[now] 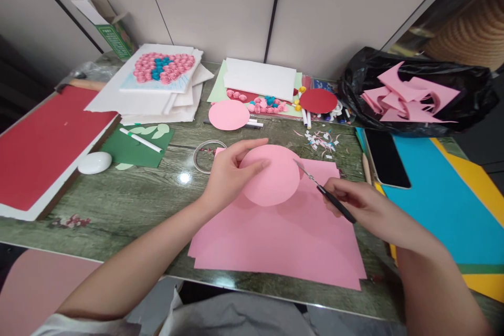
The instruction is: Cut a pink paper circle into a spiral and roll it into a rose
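My left hand (pixel 234 170) pinches a round pink paper disc (pixel 273 181) by its left side, thumb on top. In my right hand (pixel 346 197) is a pair of black-handled scissors (pixel 334 203), with the blades at the disc's upper right edge. How far the blades are apart is too small to tell. Beneath both hands lie pink paper sheets (pixel 275 247), loosely stacked on the dark table (pixel 157 205). Another pink disc (pixel 229 115) rests farther back, and a red disc (pixel 318 101) lies to its right.
A black plastic bag (pixel 354 84) with pink offcuts (pixel 409 94) stands back right. A phone (pixel 388 157) lies on blue paper (pixel 444 205). Left are a red board (pixel 51 136), a white oval object (pixel 95 163), a tape roll (pixel 199 160) and a picture with paper roses (pixel 163 67).
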{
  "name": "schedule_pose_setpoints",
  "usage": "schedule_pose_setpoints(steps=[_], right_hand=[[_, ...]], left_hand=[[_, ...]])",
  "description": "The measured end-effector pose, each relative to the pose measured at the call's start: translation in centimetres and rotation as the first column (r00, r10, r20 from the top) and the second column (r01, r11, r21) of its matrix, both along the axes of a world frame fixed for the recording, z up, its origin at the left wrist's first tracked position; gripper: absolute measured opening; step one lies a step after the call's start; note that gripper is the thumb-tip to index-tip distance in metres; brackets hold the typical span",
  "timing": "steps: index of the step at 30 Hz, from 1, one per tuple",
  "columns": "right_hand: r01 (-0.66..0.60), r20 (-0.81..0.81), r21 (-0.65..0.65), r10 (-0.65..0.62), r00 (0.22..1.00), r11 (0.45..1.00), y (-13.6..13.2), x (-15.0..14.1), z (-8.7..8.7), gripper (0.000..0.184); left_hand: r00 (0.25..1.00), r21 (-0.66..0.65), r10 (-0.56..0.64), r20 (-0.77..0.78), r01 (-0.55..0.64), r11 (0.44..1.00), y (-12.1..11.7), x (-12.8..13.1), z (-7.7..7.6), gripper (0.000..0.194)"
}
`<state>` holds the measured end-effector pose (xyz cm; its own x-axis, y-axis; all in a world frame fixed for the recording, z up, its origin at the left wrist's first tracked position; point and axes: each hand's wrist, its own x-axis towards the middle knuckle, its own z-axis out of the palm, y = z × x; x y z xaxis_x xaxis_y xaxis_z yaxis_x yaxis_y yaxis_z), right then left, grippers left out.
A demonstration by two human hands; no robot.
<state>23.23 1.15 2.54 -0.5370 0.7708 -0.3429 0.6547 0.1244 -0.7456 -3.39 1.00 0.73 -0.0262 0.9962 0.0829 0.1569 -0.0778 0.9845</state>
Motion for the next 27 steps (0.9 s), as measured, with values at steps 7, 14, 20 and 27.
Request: schedule_pose_setpoints(steps=[7, 14, 20, 27], right_hand=[[0.000, -0.017, -0.021, 0.000, 1.000, 1.000, 0.0, -0.1, 0.0, 0.015], [0.031, -0.021, -0.041, -0.032, 0.999, 0.999, -0.3, -0.8, 0.2, 0.018], [0.055, -0.021, -0.036, -0.056, 0.998, 0.998, -0.4, -1.4, 0.4, 0.022], [0.027, -0.011, -0.014, -0.027, 1.000, 1.000, -0.4, -0.9, 0.1, 0.021]], left_hand=[[1.000, 0.030, 0.012, -0.029, -0.011, 0.999, 0.1, 0.0, 0.0, 0.037], [0.998, 0.022, -0.014, -0.056, 0.015, 1.000, 0.0, 0.2, -0.4, 0.036], [0.998, -0.010, -0.036, -0.050, 0.035, 0.999, -0.1, 0.4, -0.4, 0.035], [0.994, 0.026, -0.004, -0.109, 0.007, 1.000, 0.0, 0.4, 0.0, 0.035]])
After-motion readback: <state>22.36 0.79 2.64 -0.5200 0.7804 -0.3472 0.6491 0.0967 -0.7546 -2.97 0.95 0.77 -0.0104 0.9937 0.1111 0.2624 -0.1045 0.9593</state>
